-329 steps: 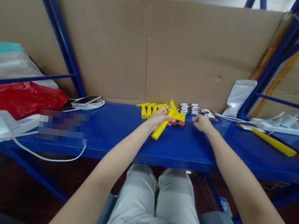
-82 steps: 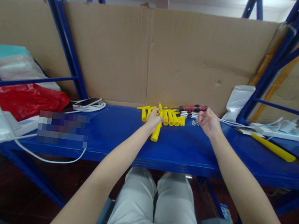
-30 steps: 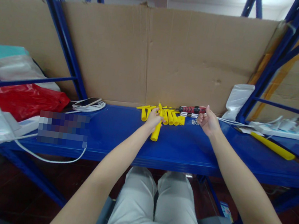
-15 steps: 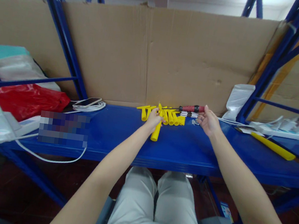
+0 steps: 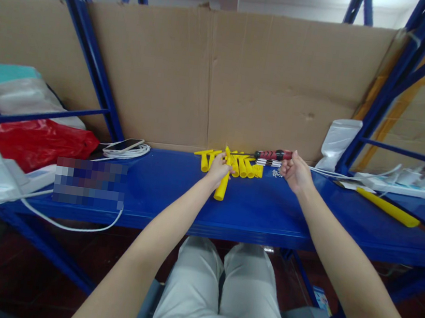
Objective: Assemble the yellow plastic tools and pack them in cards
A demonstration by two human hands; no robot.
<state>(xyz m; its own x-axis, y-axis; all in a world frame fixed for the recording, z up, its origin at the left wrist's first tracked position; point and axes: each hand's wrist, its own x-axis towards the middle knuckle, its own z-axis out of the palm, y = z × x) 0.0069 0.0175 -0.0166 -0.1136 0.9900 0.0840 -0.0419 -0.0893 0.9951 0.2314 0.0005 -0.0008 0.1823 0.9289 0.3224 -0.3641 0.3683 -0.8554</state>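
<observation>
My left hand (image 5: pixel 219 169) is closed around a yellow plastic piece with a tubular handle (image 5: pixel 220 189), whose round end points toward me. In my right hand (image 5: pixel 296 171) the fingertips grip the rear end of a red and black screwdriver (image 5: pixel 274 155). Its thin shaft runs left to the upper part of the yellow piece; the exact contact at the tip is too small to make out. Several similar yellow pieces (image 5: pixel 248 169) lie in a row behind and beside my left hand. Small silvery screws (image 5: pixel 277 173) lie just left of my right hand, near some white and black strips (image 5: pixel 269 163).
The blue shelf (image 5: pixel 161 194) has a cardboard wall (image 5: pixel 246 80) behind it. Leftward are a phone (image 5: pixel 128 144), coiled white cable (image 5: pixel 135 153) and red bag (image 5: pixel 46 142). A yellow-handled tool (image 5: pixel 390 208) and power strip (image 5: pixel 400 188) lie to the right.
My right hand and the screwdriver's handle have shifted very slightly to the right. The left hand and the yellow piece stay nearly in place.
</observation>
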